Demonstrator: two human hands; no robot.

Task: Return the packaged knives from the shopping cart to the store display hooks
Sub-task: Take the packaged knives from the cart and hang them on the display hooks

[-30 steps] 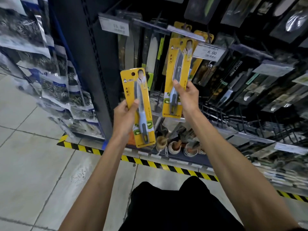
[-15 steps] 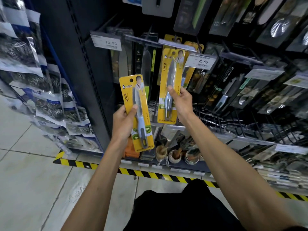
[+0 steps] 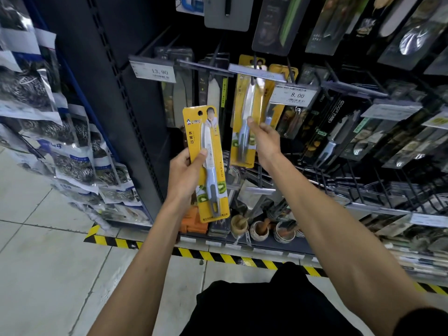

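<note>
My left hand (image 3: 186, 170) grips a yellow-carded fruit knife pack (image 3: 209, 163) upright in front of the dark shelf post; its hang hole at the top is free. My right hand (image 3: 263, 137) holds a second yellow knife pack (image 3: 247, 112) by its lower half, raised against the display. That pack's top sits at a display hook (image 3: 254, 69) behind a clear price strip; I cannot tell whether the hook passes through its hole. Another yellow pack (image 3: 278, 103) hangs just behind it, beside the 8.00 price tag (image 3: 294, 95).
Dark packaged knives and utensils fill hooks to the right (image 3: 339, 132). A 13.90 tag (image 3: 155, 72) marks the hook to the left. Bagged steel scourers (image 3: 72, 154) hang at far left. Small mortars (image 3: 259, 230) sit on the bottom shelf above yellow-black floor tape (image 3: 218, 257).
My right hand has lifted its knife pack up and further in toward the hook. My left hand stays about level with its pack. The view has moved closer to the display.
</note>
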